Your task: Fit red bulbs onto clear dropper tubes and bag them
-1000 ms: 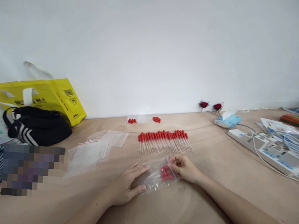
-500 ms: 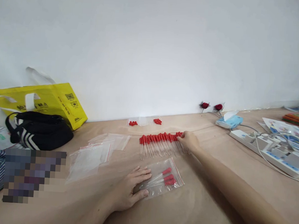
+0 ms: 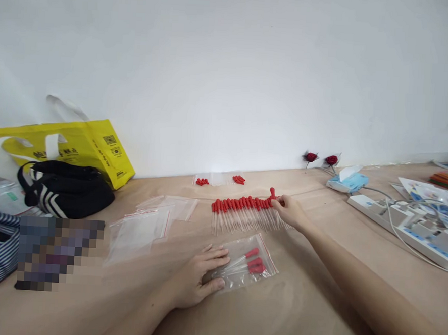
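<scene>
Though flat, bag [image 3: 244, 265] under left hand [image 3: 198, 277]

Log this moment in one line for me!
left hand: on clear bag | right hand: pinching red-topped dropper | inside bag: more droppers

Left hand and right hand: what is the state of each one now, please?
Left hand: open, fingers spread, lying on one end of the clear bag.
Right hand: closed, fingers pinching a red-topped dropper.
</scene>
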A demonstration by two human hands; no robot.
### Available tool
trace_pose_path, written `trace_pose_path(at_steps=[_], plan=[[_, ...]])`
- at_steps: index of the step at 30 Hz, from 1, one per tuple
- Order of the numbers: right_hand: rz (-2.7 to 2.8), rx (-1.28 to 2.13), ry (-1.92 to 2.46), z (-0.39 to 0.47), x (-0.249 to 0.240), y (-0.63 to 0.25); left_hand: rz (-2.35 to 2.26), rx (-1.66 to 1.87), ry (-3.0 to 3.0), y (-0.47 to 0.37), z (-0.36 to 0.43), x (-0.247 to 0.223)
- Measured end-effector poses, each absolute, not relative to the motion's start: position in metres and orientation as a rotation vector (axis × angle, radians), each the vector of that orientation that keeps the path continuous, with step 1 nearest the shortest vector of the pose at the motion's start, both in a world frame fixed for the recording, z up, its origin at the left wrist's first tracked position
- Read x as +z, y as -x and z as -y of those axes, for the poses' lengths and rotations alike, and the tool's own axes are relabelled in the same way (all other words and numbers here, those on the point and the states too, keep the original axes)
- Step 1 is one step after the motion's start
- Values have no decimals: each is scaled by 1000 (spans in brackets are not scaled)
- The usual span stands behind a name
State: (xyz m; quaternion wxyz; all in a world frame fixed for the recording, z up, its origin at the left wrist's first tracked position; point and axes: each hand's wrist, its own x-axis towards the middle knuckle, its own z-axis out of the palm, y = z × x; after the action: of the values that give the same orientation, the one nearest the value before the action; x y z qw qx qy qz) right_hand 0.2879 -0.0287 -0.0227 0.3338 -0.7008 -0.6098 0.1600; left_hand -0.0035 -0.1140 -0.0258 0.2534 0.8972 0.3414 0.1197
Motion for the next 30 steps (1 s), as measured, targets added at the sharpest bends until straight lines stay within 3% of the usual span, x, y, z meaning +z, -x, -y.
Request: trace_pose_path(at_steps=[6, 18, 22, 30], plan=[[1206, 949, 1134, 81, -43, -292, -934, 274, -2443, 3, 113, -24], [881, 1328, 944, 98, -54, -257, -1118, 204, -2355, 4, 118, -23], [1001, 1453, 976, 102, -56, -254, -1131, 205, -2326, 6, 118, -25], [1238, 1352, 1141, 106, -59, -243, -1114, 233, -2334, 7, 117, -28]])
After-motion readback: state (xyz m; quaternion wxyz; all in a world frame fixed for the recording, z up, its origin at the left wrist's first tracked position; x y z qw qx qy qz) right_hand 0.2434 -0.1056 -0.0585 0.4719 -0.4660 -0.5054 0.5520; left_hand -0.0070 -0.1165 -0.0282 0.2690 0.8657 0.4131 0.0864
